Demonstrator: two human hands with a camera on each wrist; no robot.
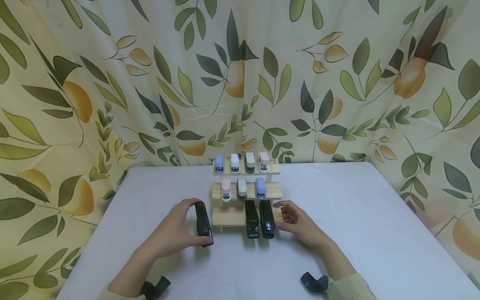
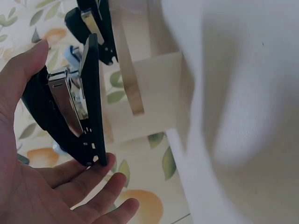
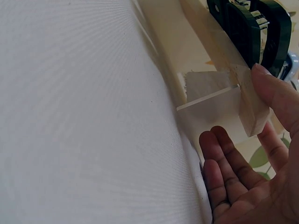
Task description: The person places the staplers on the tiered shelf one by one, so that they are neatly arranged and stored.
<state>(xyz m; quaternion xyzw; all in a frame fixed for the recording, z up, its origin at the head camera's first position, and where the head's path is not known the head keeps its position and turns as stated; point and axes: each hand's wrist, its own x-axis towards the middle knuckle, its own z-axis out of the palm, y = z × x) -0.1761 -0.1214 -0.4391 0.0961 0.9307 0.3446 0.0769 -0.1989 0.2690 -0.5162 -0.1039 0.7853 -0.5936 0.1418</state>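
Observation:
My left hand [image 1: 181,229] holds a black stapler [image 1: 203,224] by its two ends, thumb at one end and fingertips at the other. It is off the table, just left of a tiered wooden rack [image 1: 228,217]. The left wrist view shows the stapler [image 2: 96,102] side-on with its jaws spread. My right hand [image 1: 300,223] grips the right end of the rack's lowest board [image 3: 254,116], thumb at the front edge and index finger behind; the other fingers curl below. Beside that thumb lies a black stapler [image 1: 267,219], with another black stapler [image 1: 252,219] to its left.
Small staplers in blue, white, grey-green and pink fill the rack's upper tiers, including a pink one [image 1: 263,161] and a blue one [image 1: 260,188]. The rack stands on a white table [image 1: 337,200]. Behind hangs a curtain [image 1: 240,116] printed with leaves and fruit.

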